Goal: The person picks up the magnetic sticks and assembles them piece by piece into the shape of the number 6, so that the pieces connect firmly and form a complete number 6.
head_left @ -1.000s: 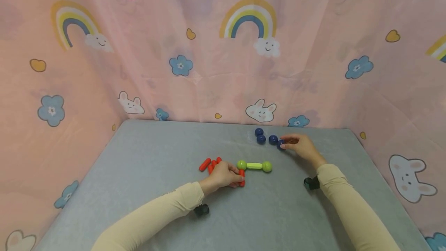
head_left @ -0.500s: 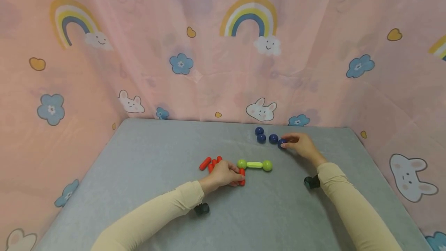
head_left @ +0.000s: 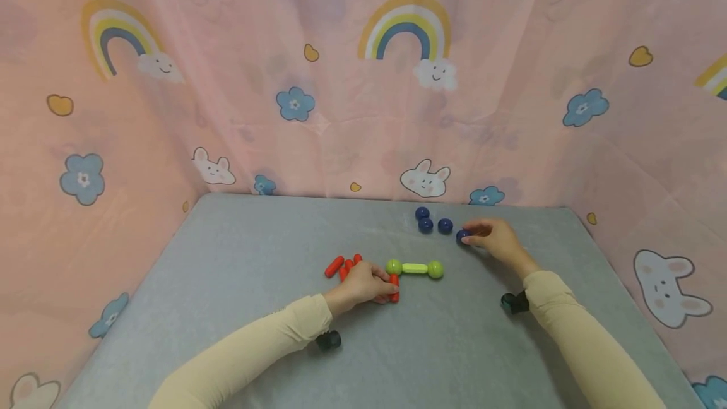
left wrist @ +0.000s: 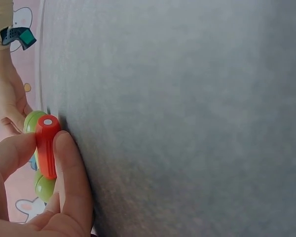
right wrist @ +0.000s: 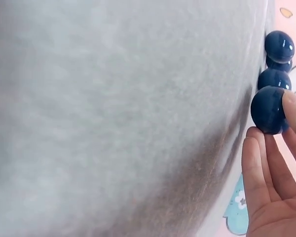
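Between thumb and fingers, my left hand (head_left: 361,284) pinches a red rod (head_left: 394,288), whose pale round end faces the left wrist camera. The rod's far end meets the left green ball (head_left: 394,267). A light green rod (head_left: 414,268) joins that ball to a second green ball (head_left: 435,269). At the back right, my right hand (head_left: 495,242) pinches a dark blue ball (right wrist: 269,109) by its sides. Several other blue balls (head_left: 445,226) lie just left of it. More red rods (head_left: 334,266) lie behind the left hand, partly hidden by it.
A grey cloth-covered table (head_left: 255,238) bears everything. Behind it hangs a pink printed curtain (head_left: 341,144) along the table's back edge. Dark wrist devices (head_left: 328,340) sit under both sleeves.
My right hand has drawn its blue ball slightly right, opening a gap from the neighbouring ball. The left hand and the red rod stay in place.
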A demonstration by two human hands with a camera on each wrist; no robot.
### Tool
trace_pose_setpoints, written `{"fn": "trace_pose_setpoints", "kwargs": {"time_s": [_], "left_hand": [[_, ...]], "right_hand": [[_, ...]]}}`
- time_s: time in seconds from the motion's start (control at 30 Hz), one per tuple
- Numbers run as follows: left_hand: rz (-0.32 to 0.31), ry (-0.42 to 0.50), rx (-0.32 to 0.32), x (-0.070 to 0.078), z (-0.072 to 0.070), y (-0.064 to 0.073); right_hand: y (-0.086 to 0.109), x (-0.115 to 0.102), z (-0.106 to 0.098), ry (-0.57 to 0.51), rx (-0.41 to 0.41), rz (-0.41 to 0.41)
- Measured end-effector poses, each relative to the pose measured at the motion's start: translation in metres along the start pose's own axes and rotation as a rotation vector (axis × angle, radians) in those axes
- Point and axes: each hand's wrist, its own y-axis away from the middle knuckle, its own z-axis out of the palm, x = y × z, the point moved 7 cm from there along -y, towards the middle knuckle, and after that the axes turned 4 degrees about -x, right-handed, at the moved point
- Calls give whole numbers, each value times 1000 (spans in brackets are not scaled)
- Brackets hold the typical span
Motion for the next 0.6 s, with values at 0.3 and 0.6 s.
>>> {"fn": "trace_pose_setpoints", "kwargs": {"time_s": [0.3,0.6], "left_hand": [[1,12,-4,0,-1,0],[-12,20,-14,1,0,2]], "right_hand": [[17,-8,0,-3,-9,39],[43,-28,5,2,-13,75]]}}
